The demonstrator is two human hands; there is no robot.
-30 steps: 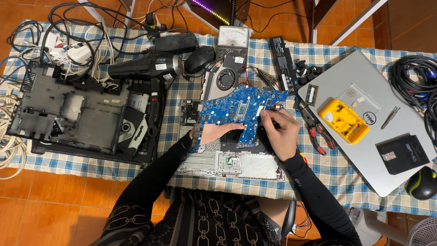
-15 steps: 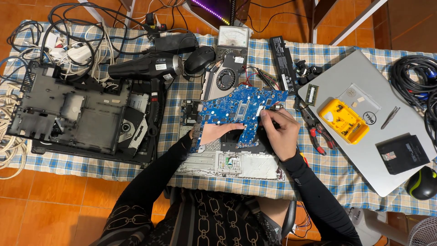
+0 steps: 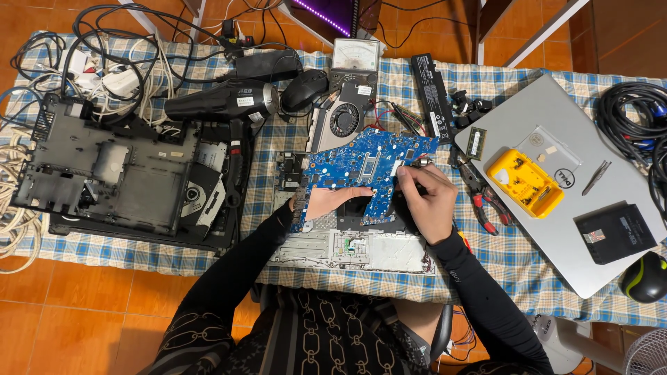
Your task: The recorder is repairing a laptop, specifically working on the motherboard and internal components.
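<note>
A blue laptop motherboard [image 3: 361, 165] lies over an opened silver laptop base [image 3: 361, 251] in the middle of the table. My left hand [image 3: 333, 201] rests flat under the board's near edge, fingers pointing right, steadying it. My right hand [image 3: 427, 198] is curled at the board's right edge, pinching a small tool whose metal tip [image 3: 422, 163] touches the board. A cooling fan with heatsink [image 3: 344, 119] sits at the board's far left corner.
A black laptop bottom case [image 3: 104, 170] and a black hair dryer [image 3: 222, 104] lie left. A closed silver laptop [image 3: 597, 173] at right bears a yellow parts box [image 3: 524, 182], tweezers [image 3: 597, 177] and a black drive [image 3: 615, 232]. Pliers [image 3: 486, 198], battery [image 3: 431, 97], multimeter [image 3: 356, 59], cables surround.
</note>
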